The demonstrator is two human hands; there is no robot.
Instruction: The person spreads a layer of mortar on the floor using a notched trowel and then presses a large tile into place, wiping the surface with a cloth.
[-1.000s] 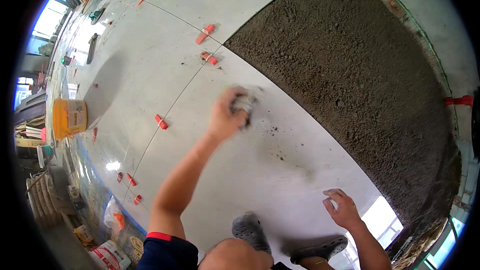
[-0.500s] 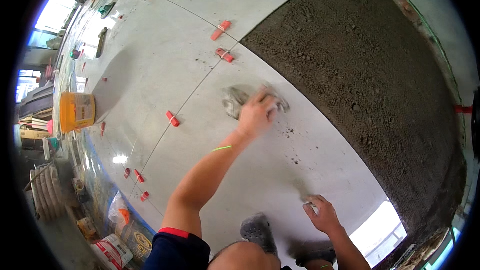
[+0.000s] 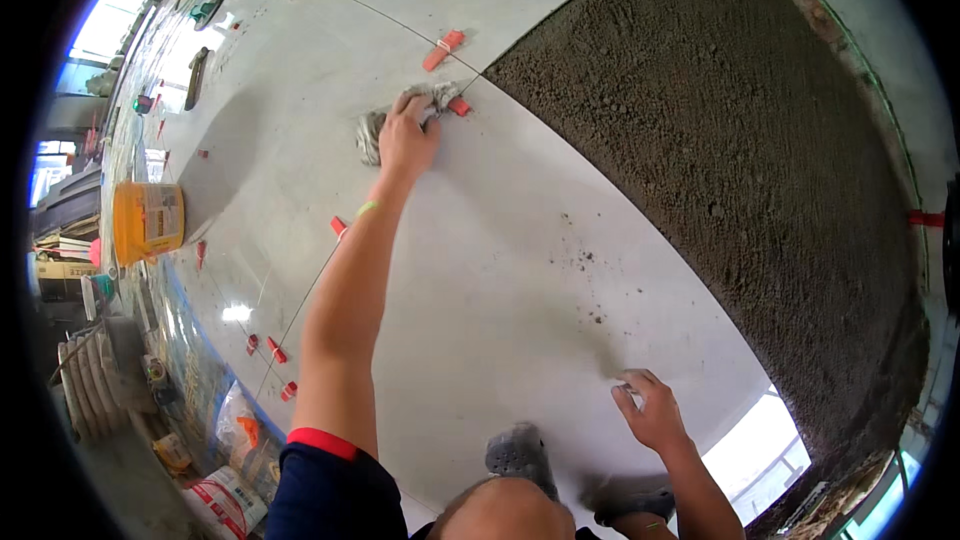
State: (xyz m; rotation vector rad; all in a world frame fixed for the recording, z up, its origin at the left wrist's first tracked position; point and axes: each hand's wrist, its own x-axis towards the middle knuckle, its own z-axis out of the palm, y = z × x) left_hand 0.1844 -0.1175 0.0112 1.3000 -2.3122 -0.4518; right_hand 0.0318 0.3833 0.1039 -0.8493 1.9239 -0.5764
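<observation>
My left arm reaches out over a large glossy light-grey floor tile (image 3: 480, 290). My left hand (image 3: 407, 140) presses a crumpled grey rag (image 3: 370, 140) onto the tiles, its fingers closed over it. The rag's upper end lies against a red tile-levelling wedge (image 3: 459, 106) and partly covers it. Another red wedge (image 3: 443, 50) sits just beyond, at the tile joint. Nearer me, my right hand (image 3: 655, 415) hovers low over the tile, fingers bent and thumb apart, holding nothing. Dark mortar crumbs (image 3: 588, 260) are scattered on the tile between the hands and the mortar bed.
To the right stretches a bed of dark, loose mortar (image 3: 720, 140). A yellow bucket (image 3: 148, 223) stands at left. More red wedges (image 3: 277, 350) follow the joints. Bags and a white tub (image 3: 225, 502) are at lower left. My grey clog (image 3: 520, 455) rests on the tile.
My left hand has swept the rag away from me and to the left, up to the red wedge near the tile corner. My right hand has barely moved.
</observation>
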